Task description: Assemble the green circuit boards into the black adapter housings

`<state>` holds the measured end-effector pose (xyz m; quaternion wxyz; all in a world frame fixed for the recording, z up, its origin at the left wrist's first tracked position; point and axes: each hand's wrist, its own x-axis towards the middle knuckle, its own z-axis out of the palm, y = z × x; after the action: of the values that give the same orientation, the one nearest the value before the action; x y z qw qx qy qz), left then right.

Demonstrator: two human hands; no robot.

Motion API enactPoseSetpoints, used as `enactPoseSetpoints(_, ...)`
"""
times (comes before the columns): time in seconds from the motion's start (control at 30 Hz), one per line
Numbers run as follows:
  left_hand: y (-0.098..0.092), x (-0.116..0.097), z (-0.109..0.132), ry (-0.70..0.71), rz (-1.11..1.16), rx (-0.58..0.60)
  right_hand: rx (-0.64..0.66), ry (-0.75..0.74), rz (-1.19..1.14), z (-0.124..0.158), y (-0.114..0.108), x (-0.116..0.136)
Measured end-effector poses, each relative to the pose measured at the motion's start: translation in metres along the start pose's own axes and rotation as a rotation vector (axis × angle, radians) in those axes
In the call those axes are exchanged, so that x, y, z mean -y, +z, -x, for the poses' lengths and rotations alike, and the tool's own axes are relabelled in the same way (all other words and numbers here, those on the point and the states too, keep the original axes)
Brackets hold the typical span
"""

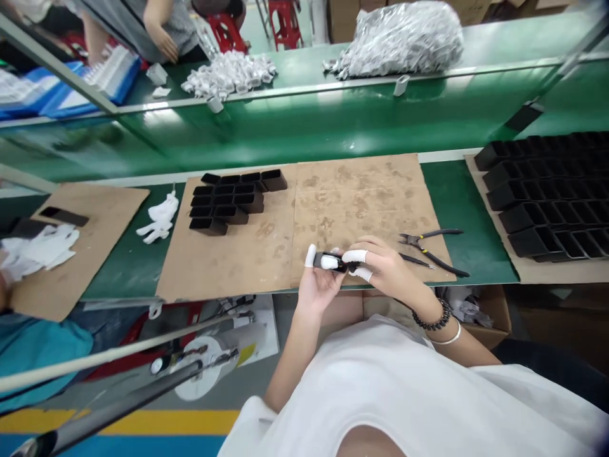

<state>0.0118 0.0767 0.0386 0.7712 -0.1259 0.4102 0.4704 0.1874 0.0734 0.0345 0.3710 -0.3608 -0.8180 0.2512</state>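
Observation:
My left hand (318, 289) is closed around a small black rectangular housing (318, 259) at the cardboard's front edge. White finger cots cover some of its fingertips, and a white patch shows on the housing. My right hand (383, 266), also in white finger cots, pinches a small dark part (353, 266) against the housing's right end; its exact shape is hidden. Just right of that hand lie cutting pliers (419, 240) with black handles and yellow marks, jaws towards the left. A thin black pointed tool (419, 261) rests beneath them, partly behind my right hand.
Black rectangular tubes (226, 198) stand grouped on the cardboard mat (361, 190); many more tubes (547, 203) fill the right. White gloves (159, 217) lie left. A co-worker's gloved hand (38, 251) is far left. Beyond the green divider are white parts (231, 73) and a filled plastic bag (409, 38).

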Motion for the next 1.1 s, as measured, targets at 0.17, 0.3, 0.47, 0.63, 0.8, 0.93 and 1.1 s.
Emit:
enactPoseSetpoints(0.17,-0.003,0.004,-0.006,0.121,-0.032,-0.014,0.065,0.082,-0.089,-0.003,-0.005,-0.006)
enactPoseSetpoints(0.3,-0.007,0.012,-0.011,0.203,-0.086,0.052,0.154,0.133,-0.033,-0.009,-0.003,0.007)
enactPoseSetpoints(0.47,-0.026,0.014,-0.010,0.390,-0.351,0.301,0.317,0.052,0.151,-0.045,-0.013,0.016)
enactPoseSetpoints(0.63,-0.055,0.003,-0.024,0.649,-0.800,0.344,0.560,-0.070,-0.125,-0.120,-0.039,-0.011)
enactPoseSetpoints(0.8,-0.067,0.000,-0.041,0.935,-1.133,0.182,0.233,0.232,0.326,-0.208,-0.067,-0.084)
enactPoseSetpoints(0.93,-0.060,0.004,-0.038,1.018,-1.209,0.225,0.025,0.384,0.469,-0.255,-0.077,-0.144)
enactPoseSetpoints(1.1,-0.053,0.005,-0.032,1.063,-1.212,0.220,-0.037,0.469,0.490,-0.285,-0.066,-0.183)
